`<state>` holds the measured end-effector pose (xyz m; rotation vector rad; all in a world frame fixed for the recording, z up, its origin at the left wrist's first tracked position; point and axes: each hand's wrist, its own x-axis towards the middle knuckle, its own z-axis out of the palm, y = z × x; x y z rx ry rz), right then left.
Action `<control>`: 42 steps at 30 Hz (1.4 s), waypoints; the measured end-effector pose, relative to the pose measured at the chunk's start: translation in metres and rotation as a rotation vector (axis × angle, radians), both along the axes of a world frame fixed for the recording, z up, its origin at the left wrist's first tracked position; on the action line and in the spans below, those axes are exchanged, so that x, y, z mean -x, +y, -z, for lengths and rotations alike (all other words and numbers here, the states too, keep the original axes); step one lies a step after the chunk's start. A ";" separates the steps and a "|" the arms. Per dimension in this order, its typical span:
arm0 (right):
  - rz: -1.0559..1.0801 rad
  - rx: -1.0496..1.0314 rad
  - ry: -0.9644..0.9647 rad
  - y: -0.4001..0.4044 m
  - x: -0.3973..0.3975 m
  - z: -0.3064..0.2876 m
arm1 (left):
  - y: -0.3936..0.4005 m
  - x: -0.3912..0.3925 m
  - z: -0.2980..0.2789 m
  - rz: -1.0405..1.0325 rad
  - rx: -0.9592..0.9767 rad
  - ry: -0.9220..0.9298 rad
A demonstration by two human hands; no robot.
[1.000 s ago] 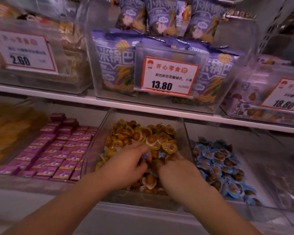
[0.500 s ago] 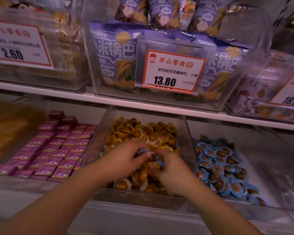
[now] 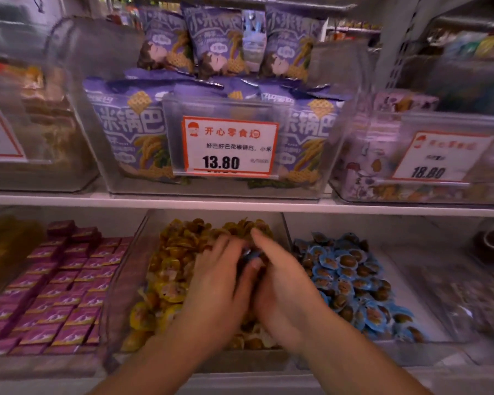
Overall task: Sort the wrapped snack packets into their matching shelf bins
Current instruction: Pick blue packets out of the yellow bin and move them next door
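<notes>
Both hands have pushed farther into the middle clear bin [image 3: 131,269] of yellow packets [image 3: 171,269] than a moment ago. The left hand [image 3: 220,283] and right hand [image 3: 283,289] now press together, fingers curled round a small blue packet [image 3: 250,256] between them. The blue packets' bin [image 3: 428,317] sits just right.

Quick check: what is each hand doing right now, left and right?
Left hand: holding a blue packet, over the yellow packets.
Right hand: cannot tell, blurred.

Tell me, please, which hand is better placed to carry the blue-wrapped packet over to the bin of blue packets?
Probably the right hand: it is nearer the blue-packet bin, and the blue-wrapped packet sits between it and the left hand.
</notes>
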<state>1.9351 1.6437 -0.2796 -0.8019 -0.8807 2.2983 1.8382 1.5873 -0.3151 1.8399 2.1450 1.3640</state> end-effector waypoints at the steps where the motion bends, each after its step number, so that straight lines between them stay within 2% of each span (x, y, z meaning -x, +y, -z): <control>1: 0.040 -0.019 -0.017 0.003 -0.005 0.000 | 0.003 -0.010 0.000 0.016 0.015 -0.004; 4: 0.122 -0.204 -0.111 0.011 -0.021 -0.002 | 0.009 -0.031 -0.003 0.168 -0.034 -0.107; 8: 0.132 -0.408 -0.142 0.026 -0.048 -0.002 | 0.019 -0.030 -0.004 0.445 -0.091 -0.610; 9: 0.134 -0.440 -0.151 0.033 -0.058 -0.003 | 0.023 -0.023 -0.004 0.464 -0.090 -0.667; 10: 0.137 -0.484 -0.194 0.043 -0.070 -0.005 | 0.027 -0.015 -0.003 0.438 -0.064 -0.626; 12: 0.121 -0.694 -0.426 0.067 -0.097 -0.006 | 0.031 0.003 0.002 0.282 0.042 -0.343; 14: 0.003 -0.980 -0.823 0.094 -0.125 -0.006 | 0.035 0.018 0.012 0.171 0.154 -0.024; 16: -0.104 -1.202 -1.236 0.113 -0.148 -0.004 | 0.036 0.026 0.022 0.167 0.267 0.214; 17: -0.061 -1.299 -1.389 0.118 -0.155 -0.002 | 0.037 0.029 0.025 0.168 0.327 0.307; 18: 0.053 -1.376 -1.431 0.121 -0.158 -0.001 | 0.039 0.031 0.028 0.172 0.379 0.376; 19: 0.184 -1.430 -1.350 0.119 -0.156 0.000 | 0.041 0.032 0.029 0.184 0.426 0.420; 21: 0.347 -1.372 -0.956 0.105 -0.138 0.003 | 0.045 0.028 0.033 0.219 0.520 0.448; 23: 0.280 -1.270 -0.712 0.085 -0.108 0.017 | 0.048 0.023 0.038 0.231 0.578 0.442; 25: 0.120 -1.283 -0.674 0.067 -0.081 0.038 | 0.050 0.022 0.038 0.222 0.567 0.429; 27: 0.020 -1.199 -0.611 0.058 -0.066 0.052 | 0.050 0.027 0.035 0.201 0.576 0.470; 30: 0.048 -1.006 -0.567 0.067 -0.066 0.061 | 0.043 0.042 0.030 0.113 0.625 0.588; 33: 0.112 -0.826 -0.603 0.073 -0.070 0.066 | 0.031 0.059 0.020 -0.016 0.566 0.664; 34: 0.137 -0.843 -0.636 0.073 -0.070 0.066 | 0.027 0.064 0.015 -0.081 0.548 0.685; 37: 0.198 -1.095 -0.743 0.064 -0.067 0.063 | 0.015 0.076 0.009 -0.172 0.567 0.692; 39: 0.246 -1.180 -0.725 0.057 -0.066 0.061 | 0.011 0.067 0.007 -0.127 0.494 0.630; 42: 0.278 -1.093 -0.676 0.059 -0.063 0.059 | 0.016 0.031 0.008 0.073 0.336 0.449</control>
